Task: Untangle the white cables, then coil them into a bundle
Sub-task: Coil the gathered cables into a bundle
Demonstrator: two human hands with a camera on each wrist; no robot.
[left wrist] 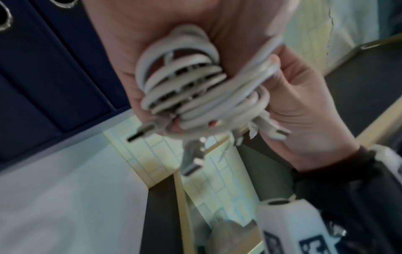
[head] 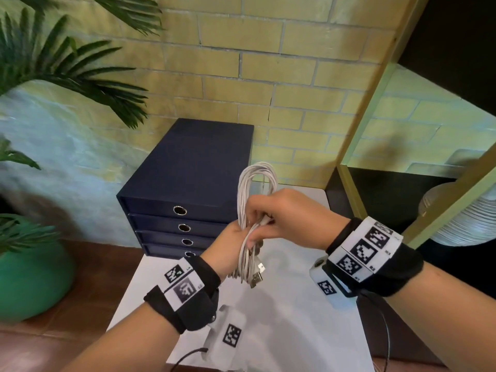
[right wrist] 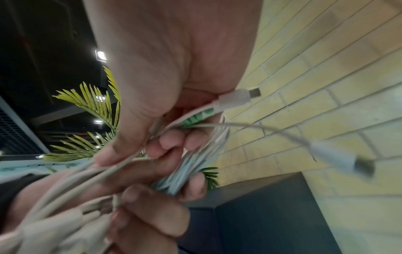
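Observation:
The white cables form one upright coiled bundle held above the white table. My left hand grips the bundle's lower half from the left, fingers wrapped round the strands. My right hand comes in from the right and pinches strands at the bundle's middle. USB plugs dangle from the bottom loops. In the left wrist view the stacked cable loops sit in the palm with plugs hanging below. In the right wrist view a loose connector pokes out by the thumb, and another connector swings free.
A dark blue drawer box stands on the table just behind the hands. A green pot with palm leaves is at the left on the floor. A wooden shelf frame and a pale ribbed object stand at the right.

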